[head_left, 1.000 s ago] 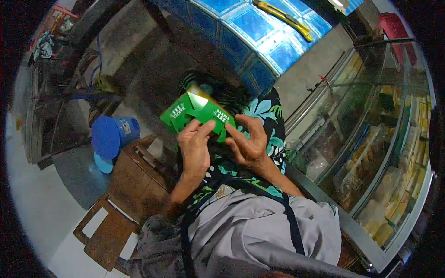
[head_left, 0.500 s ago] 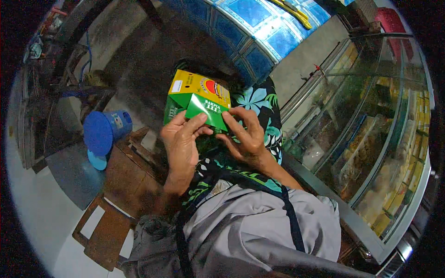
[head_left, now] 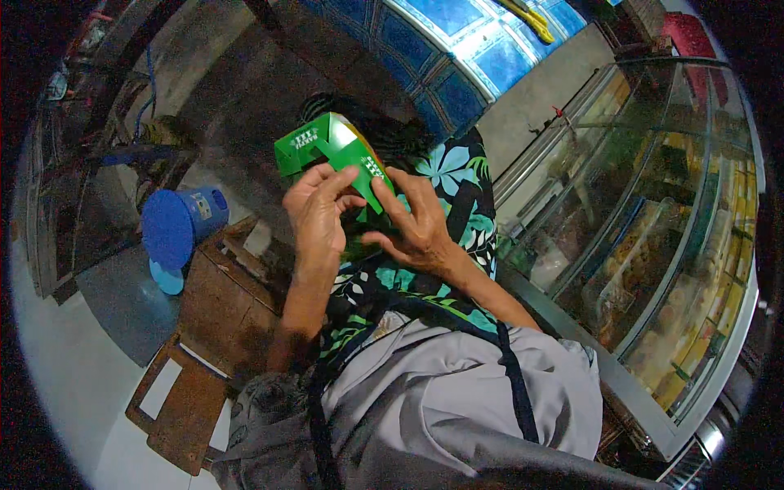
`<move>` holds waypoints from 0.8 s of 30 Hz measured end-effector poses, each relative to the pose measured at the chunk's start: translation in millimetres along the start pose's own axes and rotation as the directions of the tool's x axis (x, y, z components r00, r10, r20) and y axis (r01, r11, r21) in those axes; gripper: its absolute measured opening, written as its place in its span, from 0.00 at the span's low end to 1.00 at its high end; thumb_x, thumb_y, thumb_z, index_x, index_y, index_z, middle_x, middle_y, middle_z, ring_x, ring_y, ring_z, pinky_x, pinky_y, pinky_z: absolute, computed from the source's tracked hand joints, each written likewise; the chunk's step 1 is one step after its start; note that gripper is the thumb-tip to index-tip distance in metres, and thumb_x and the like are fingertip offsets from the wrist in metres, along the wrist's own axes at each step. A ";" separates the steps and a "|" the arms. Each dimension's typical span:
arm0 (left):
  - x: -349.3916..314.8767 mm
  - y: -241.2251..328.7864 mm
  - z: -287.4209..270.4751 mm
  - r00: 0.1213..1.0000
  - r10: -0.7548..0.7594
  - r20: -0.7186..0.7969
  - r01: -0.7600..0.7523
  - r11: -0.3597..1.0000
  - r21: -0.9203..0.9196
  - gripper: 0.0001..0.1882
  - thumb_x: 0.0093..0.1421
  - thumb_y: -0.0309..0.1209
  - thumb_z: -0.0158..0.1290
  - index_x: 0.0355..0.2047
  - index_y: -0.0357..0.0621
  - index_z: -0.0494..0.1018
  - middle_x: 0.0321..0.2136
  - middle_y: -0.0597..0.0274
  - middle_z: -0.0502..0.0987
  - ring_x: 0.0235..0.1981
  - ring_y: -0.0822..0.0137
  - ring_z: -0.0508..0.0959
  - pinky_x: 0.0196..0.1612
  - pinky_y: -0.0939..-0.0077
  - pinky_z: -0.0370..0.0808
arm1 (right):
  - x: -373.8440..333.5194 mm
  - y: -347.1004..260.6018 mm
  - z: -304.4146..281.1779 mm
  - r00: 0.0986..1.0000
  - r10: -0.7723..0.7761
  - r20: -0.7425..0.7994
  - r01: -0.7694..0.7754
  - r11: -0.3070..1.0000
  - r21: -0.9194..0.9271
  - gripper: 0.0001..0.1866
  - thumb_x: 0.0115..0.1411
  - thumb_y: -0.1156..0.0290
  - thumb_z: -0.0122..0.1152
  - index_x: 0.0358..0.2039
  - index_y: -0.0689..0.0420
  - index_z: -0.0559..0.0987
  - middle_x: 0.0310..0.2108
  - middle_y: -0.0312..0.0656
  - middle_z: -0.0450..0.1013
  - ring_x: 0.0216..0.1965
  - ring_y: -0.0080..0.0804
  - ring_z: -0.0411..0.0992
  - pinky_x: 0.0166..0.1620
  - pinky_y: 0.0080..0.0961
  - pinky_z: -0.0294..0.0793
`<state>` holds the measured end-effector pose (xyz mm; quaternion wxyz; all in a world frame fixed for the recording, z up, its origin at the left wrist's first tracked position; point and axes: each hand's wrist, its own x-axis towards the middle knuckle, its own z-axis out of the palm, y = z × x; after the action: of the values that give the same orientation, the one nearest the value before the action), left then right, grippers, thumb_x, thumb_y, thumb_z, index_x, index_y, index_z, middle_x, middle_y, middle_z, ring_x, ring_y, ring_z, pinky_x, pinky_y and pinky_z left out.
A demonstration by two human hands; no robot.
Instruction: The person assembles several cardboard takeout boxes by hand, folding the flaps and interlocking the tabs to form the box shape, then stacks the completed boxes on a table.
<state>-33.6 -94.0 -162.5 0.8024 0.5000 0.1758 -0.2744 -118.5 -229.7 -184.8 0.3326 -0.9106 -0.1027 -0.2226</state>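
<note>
Green carton [head_left: 347, 147] is above the floral-covered lap [head_left: 445, 167]. Left hand [head_left: 318, 216] pinches its flap [head_left: 364, 181] between thumb and curled fingers; right hand [head_left: 420, 224], half open, touches its edge. Flap-folding seems in hand; next calls for steady creasing.

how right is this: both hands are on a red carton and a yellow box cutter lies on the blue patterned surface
Not red: the head view shows the left hand and right hand on a green carton. The yellow box cutter is as stated.
</note>
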 end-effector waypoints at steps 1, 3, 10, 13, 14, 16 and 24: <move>-0.2 4.5 2.8 1.000 0.004 0.007 -0.004 1.000 0.031 0.04 0.53 0.23 0.57 0.29 0.36 0.73 0.25 0.62 0.77 0.23 0.73 0.76 0.24 0.81 0.74 | -3.1 1.5 4.0 0.999 -0.012 -0.050 0.012 1.000 -0.002 0.38 0.43 0.65 0.69 0.54 0.61 0.67 0.46 0.58 0.66 0.37 0.51 0.68 0.38 0.39 0.70; -3.1 7.0 4.7 1.000 0.016 0.027 -0.016 1.000 0.013 0.05 0.52 0.23 0.57 0.29 0.35 0.73 0.24 0.60 0.77 0.22 0.72 0.77 0.24 0.80 0.75 | -4.8 0.8 1.9 0.999 0.007 -0.047 -0.006 1.000 0.027 0.37 0.44 0.67 0.68 0.54 0.66 0.65 0.48 0.60 0.65 0.37 0.52 0.68 0.39 0.41 0.70; 11.8 -25.5 -19.2 0.994 0.019 -0.104 -0.026 0.998 -0.063 0.05 0.52 0.22 0.56 0.29 0.36 0.72 0.25 0.61 0.76 0.24 0.69 0.76 0.26 0.77 0.76 | -15.0 6.9 11.3 0.999 -0.048 -0.016 0.046 0.992 -0.114 0.30 0.41 0.79 0.59 0.49 0.70 0.68 0.45 0.57 0.70 0.29 0.43 0.71 0.24 0.28 0.75; 15.2 -39.6 -22.8 0.990 0.036 -0.138 -0.047 0.996 -0.073 0.05 0.51 0.21 0.56 0.29 0.38 0.72 0.26 0.61 0.76 0.25 0.69 0.76 0.28 0.75 0.76 | -19.1 9.6 10.1 1.000 -0.023 0.016 0.023 0.999 -0.048 0.26 0.41 0.81 0.58 0.46 0.69 0.70 0.41 0.54 0.71 0.29 0.44 0.72 0.27 0.31 0.75; 15.6 -44.7 -19.7 0.980 0.074 -0.186 -0.086 0.995 -0.054 0.05 0.51 0.20 0.56 0.29 0.38 0.72 0.26 0.62 0.76 0.26 0.69 0.76 0.28 0.75 0.76 | -19.9 11.2 10.5 1.000 -0.022 0.017 0.023 0.999 -0.049 0.26 0.41 0.81 0.58 0.46 0.69 0.70 0.41 0.54 0.71 0.29 0.44 0.72 0.27 0.31 0.75; 15.8 -50.2 -19.3 0.965 0.115 -0.234 -0.126 0.992 -0.032 0.05 0.51 0.20 0.56 0.29 0.38 0.72 0.26 0.62 0.76 0.26 0.69 0.76 0.28 0.76 0.76 | -22.3 15.2 12.9 0.996 0.017 -0.093 -0.010 0.997 0.081 0.24 0.41 0.82 0.58 0.43 0.66 0.71 0.39 0.53 0.71 0.30 0.45 0.72 0.30 0.33 0.76; 19.0 -61.4 -29.0 0.996 -0.079 0.044 0.074 0.991 0.108 0.06 0.49 0.20 0.55 0.30 0.38 0.75 0.26 0.63 0.77 0.25 0.73 0.76 0.28 0.83 0.72 | -12.3 -2.3 5.7 0.987 0.157 0.028 -0.158 0.985 0.069 0.23 0.40 0.81 0.59 0.41 0.63 0.71 0.32 0.49 0.69 0.30 0.48 0.71 0.30 0.34 0.74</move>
<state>-56.7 -94.4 -229.1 0.7675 0.5281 0.1606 -0.3260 -128.2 -224.7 -193.2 0.3800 -0.9061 -0.0420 -0.1815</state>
